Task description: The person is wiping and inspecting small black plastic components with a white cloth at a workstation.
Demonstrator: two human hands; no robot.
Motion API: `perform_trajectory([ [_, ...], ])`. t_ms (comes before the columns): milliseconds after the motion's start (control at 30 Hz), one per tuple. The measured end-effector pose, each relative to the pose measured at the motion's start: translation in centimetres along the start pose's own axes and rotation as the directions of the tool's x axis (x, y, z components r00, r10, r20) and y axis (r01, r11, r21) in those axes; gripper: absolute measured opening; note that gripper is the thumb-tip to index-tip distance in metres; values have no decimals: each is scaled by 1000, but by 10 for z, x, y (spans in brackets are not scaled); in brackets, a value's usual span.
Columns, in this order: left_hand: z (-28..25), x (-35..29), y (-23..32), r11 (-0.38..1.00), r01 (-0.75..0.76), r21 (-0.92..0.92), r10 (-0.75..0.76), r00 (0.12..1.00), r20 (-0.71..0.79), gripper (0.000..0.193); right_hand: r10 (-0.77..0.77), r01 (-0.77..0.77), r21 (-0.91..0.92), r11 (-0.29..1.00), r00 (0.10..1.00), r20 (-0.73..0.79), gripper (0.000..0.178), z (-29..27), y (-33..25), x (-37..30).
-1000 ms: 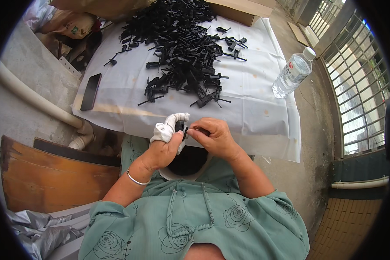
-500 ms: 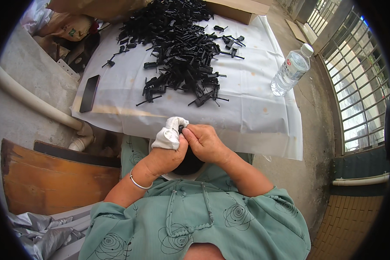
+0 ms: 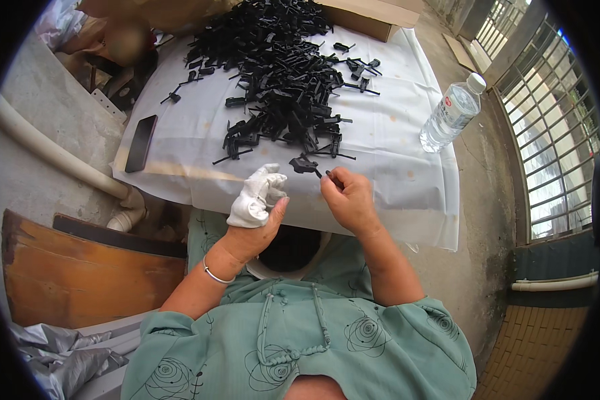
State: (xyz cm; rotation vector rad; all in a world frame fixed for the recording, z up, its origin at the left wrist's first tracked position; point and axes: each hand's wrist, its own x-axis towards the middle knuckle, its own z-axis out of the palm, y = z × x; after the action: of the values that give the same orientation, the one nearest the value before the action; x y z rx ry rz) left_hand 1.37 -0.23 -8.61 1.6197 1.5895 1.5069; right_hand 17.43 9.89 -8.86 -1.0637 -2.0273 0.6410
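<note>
My right hand (image 3: 352, 203) is closed in a pinch at the table's near edge. Between its fingertips is the thin stem of a small black plastic part (image 3: 304, 165), whose blocky body points left toward the pile. My left hand (image 3: 257, 207) has a white covering like a glove over its fingers, with the thumb bare. Its fingers are half curled and apart from the thumb, and nothing shows in them. Beyond both hands lies a big heap of similar black plastic parts (image 3: 280, 80). Below them, a pale round container (image 3: 325, 248) with a dark inside sits between my knees.
White plastic sheeting (image 3: 387, 133) covers the table. A phone (image 3: 141, 143) lies on its left side, and a water bottle (image 3: 451, 113) stands on the right. A cardboard box (image 3: 370, 19) is at the back. Left of the table runs a pipe (image 3: 60, 155) above a wooden board (image 3: 87, 277).
My hands, together over the container before, have come apart. The right hand has moved forward and right to the table edge and taken a black part's stem; the left has opened.
</note>
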Motion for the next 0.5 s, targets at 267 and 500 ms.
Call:
perform_trajectory([
  [267,-1,0,7,963,105,-247,-100,995,31,28,-311,276,295,915,948,75,23,4,-34,-17],
  [500,-10,-3,29,924,313,-219,-250,929,273,25,-154,86,385,919,976,151,25,5,-35,-8],
])
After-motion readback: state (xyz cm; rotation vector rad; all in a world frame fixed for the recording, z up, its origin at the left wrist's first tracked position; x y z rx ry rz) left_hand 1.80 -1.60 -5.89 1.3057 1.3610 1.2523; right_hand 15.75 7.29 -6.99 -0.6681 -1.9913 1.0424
